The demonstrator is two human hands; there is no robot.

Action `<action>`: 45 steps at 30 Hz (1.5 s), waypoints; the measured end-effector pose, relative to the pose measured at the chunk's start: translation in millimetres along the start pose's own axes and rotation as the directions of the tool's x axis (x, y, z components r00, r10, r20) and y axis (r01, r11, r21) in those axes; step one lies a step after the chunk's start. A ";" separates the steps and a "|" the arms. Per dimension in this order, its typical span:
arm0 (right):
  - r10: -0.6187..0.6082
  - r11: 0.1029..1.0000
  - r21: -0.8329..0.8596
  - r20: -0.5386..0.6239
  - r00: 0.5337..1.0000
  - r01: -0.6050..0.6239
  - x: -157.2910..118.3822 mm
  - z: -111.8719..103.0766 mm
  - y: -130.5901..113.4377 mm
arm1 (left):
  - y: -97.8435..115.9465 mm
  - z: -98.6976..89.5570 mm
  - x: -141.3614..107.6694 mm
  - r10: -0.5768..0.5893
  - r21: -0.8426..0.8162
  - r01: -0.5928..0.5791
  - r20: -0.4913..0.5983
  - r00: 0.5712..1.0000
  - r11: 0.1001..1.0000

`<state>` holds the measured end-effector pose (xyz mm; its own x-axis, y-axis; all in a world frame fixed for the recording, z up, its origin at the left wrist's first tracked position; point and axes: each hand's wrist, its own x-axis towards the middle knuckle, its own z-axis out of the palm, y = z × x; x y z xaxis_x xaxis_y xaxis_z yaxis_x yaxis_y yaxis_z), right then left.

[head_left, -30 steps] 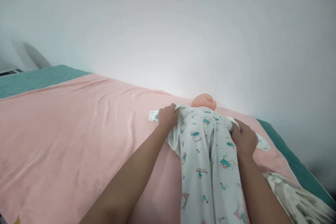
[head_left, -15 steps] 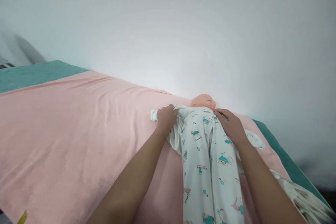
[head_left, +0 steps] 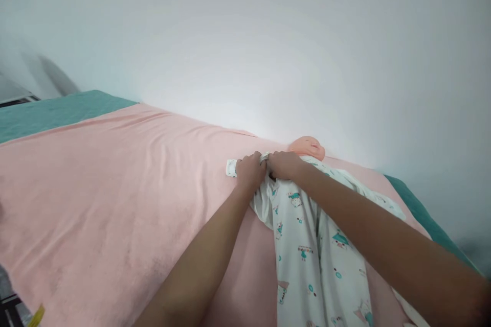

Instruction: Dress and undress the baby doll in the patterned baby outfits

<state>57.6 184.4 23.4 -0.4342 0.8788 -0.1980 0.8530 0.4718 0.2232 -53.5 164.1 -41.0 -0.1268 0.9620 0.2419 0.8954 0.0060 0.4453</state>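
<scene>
A white baby romper [head_left: 299, 245] with teal and pink animal prints lies over a baby doll, whose head [head_left: 308, 147] shows at the collar by the wall. My left hand [head_left: 251, 169] is closed on the romper's sleeve, on the left side; the cuff [head_left: 231, 167] sticks out past my fingers. Right beside it, my right hand [head_left: 284, 164] pinches the cloth near the shoulder, its fingertips almost meeting my left hand. The doll's arms and body are hidden under the cloth and my hands.
A pink blanket [head_left: 146, 204] covers most of the bed, over a teal sheet [head_left: 65, 115] that shows at both sides. The white wall [head_left: 245, 46] rises directly behind the doll. Something yellow [head_left: 36, 317] pokes in at the lower left corner.
My right hand has crossed from the romper's right shoulder to the left sleeve, beside my left hand. The left hand keeps its grip. The view has shifted slightly left.
</scene>
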 end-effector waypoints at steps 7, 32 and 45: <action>-0.044 0.999 0.008 -0.057 0.997 0.044 -25.1 -24.5 32.1 | -6.4 2.5 -11.5 0.099 -0.206 -0.144 -0.213 0.972 0.968; -0.024 0.949 0.301 -0.230 0.973 0.095 -41.9 -8.4 48.1 | 10.3 2.9 -35.4 0.282 0.231 -0.227 -0.243 0.928 0.946; 0.508 0.708 0.706 -0.497 0.704 -0.013 -138.7 93.1 121.4 | 15.0 17.5 -36.7 0.168 0.180 -0.144 -0.128 0.977 0.973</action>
<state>248.3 113.1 -11.0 -0.0161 0.8938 0.4483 0.8140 0.2721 -0.5132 -27.9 133.6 -58.4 -0.0278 0.9063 0.4217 0.9662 -0.0837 0.2436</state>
